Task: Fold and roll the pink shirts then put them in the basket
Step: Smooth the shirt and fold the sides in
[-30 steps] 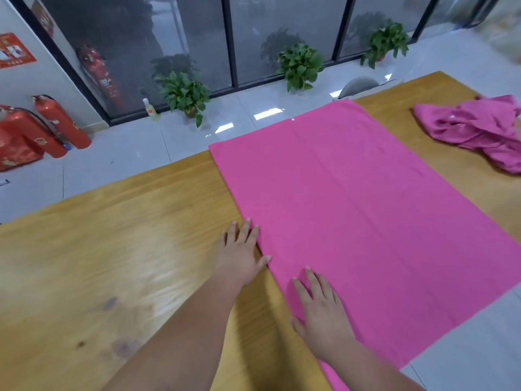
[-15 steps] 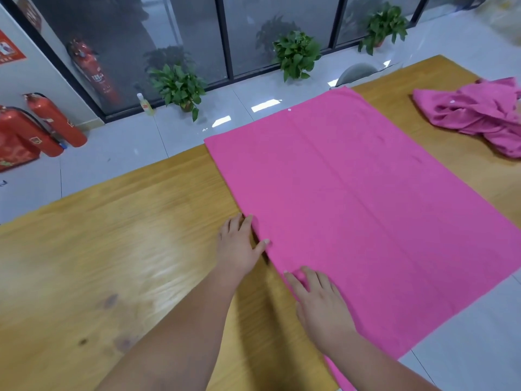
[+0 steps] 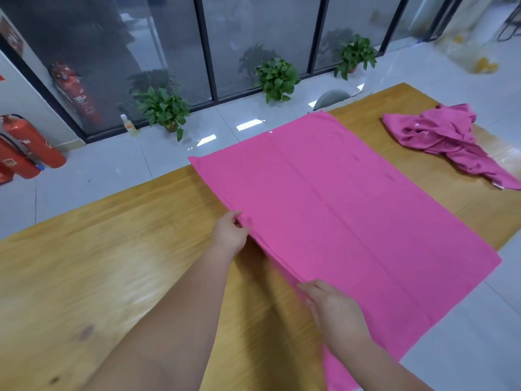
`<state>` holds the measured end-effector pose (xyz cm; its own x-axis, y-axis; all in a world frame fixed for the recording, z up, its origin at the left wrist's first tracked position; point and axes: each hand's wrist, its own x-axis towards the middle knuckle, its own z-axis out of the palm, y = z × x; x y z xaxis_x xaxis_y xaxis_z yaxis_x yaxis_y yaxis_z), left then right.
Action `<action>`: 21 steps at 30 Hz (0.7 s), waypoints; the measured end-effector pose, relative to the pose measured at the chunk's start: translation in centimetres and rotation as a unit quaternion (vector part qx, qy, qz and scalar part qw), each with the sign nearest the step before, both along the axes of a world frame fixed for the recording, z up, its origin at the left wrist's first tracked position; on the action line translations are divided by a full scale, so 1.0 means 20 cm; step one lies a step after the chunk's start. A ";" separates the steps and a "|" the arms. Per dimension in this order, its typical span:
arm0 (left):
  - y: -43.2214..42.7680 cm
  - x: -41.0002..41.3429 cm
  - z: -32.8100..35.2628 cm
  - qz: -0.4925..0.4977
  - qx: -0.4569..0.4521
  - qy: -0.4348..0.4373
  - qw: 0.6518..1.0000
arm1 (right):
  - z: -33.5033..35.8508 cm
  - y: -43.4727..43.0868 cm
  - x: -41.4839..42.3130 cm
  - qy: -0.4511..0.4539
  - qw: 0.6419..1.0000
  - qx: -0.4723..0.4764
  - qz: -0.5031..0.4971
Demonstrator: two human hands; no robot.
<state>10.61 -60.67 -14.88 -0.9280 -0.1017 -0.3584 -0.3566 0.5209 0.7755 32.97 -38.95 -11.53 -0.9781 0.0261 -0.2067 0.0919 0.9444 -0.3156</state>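
Note:
A pink shirt (image 3: 346, 215) lies spread flat across the wooden table (image 3: 107, 266), its near right corner hanging over the table edge. My left hand (image 3: 229, 234) pinches the shirt's left edge, fingers curled under the cloth, which is lifted a little there. Nearer to me, my right hand (image 3: 334, 309) grips the same left edge, fingertips tucked under the fabric. A second pink shirt (image 3: 448, 139) lies crumpled at the far right of the table. No basket is in view.
Beyond the table's far edge, white floor tiles run to a glass wall with three potted plants (image 3: 277, 77). Red fire extinguishers (image 3: 26, 148) stand at the left. A grey chair back (image 3: 332, 97) shows past the far edge.
Both hands went from lying flat at the shirt's left edge to curling round it, and the edge has lifted slightly off the table. The camera has tilted up a little.

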 end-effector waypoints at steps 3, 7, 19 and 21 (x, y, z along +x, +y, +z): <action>-0.03 0.02 0.04 0.017 0.014 -0.003 1.000 | 0.04 -0.03 0.00 -0.008 1.000 0.006 0.024; -0.15 0.09 0.07 0.023 0.007 -0.017 1.000 | 0.05 -0.17 0.03 -0.053 0.993 -0.008 0.105; -0.57 0.32 0.12 0.092 0.012 -0.013 0.996 | 0.09 -0.46 0.13 -0.098 0.976 -0.050 0.187; -0.54 0.33 0.21 0.091 0.026 -0.007 0.996 | 0.13 -0.43 0.14 -0.078 0.983 -0.057 0.158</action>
<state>17.27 -71.47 -10.67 -0.8912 -0.2478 -0.3799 -0.4516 0.4058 0.7946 35.69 -47.57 -9.02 -0.8898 -0.3059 -0.3387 -0.1449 0.8931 -0.4258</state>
